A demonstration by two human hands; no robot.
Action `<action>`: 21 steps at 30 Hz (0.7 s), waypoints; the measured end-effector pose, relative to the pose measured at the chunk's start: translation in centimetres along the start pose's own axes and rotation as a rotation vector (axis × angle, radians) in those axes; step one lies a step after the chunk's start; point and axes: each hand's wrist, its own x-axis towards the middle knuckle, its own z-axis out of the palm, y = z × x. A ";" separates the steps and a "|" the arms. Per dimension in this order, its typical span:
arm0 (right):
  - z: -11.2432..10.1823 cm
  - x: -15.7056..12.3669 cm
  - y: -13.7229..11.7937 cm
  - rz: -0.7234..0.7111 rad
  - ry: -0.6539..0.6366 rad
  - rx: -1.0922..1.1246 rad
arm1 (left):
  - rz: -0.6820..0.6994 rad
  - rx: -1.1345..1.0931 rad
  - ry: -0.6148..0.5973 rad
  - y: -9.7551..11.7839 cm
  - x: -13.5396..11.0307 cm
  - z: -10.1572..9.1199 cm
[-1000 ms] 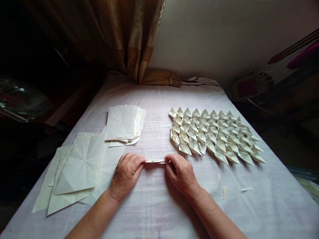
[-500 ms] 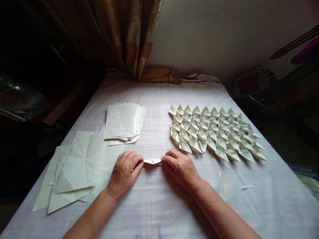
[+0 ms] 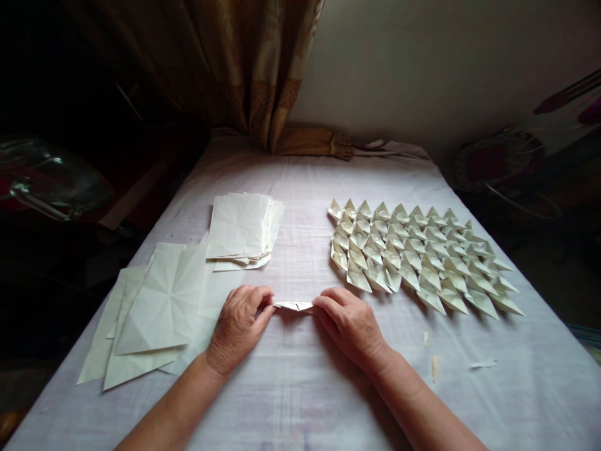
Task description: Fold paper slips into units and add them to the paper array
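Observation:
Between my two hands is a small folded white paper boat (image 3: 293, 306), seen nearly edge-on just above the cloth. My left hand (image 3: 241, 322) pinches its left tip between thumb and forefinger. At the other end, my right hand (image 3: 350, 319) grips the right tip, thumb and fingers closed. Right of my right hand stand rows of finished paper boats (image 3: 417, 254), set close together. Beyond my left hand lies a stack of creased square sheets (image 3: 237, 225). Larger creased sheets (image 3: 164, 300) overlap one another at the left.
A pale cloth (image 3: 300, 388) covers the table. Small paper scraps (image 3: 434, 368) and a thin white strip (image 3: 483, 364) lie at right. A brown-gold curtain (image 3: 263, 81) hangs down to the far edge. Dark clutter flanks both sides, including a shiny clear-wrapped object (image 3: 56, 178) at left.
The camera view has turned slightly left, so the things on the table appear shifted right. Both hands keep hold of the paper boat's ends; it looks a little more spread lengthwise.

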 end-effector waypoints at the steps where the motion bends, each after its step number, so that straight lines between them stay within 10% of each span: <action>1: 0.0 0.0 0.0 0.000 0.001 0.003 | 0.001 0.002 -0.002 0.0 0.0 0.0; 21: 0.0 1.1 -1.5 -0.033 0.083 0.087 | 0.165 0.030 0.077 0.6 0.9 -0.4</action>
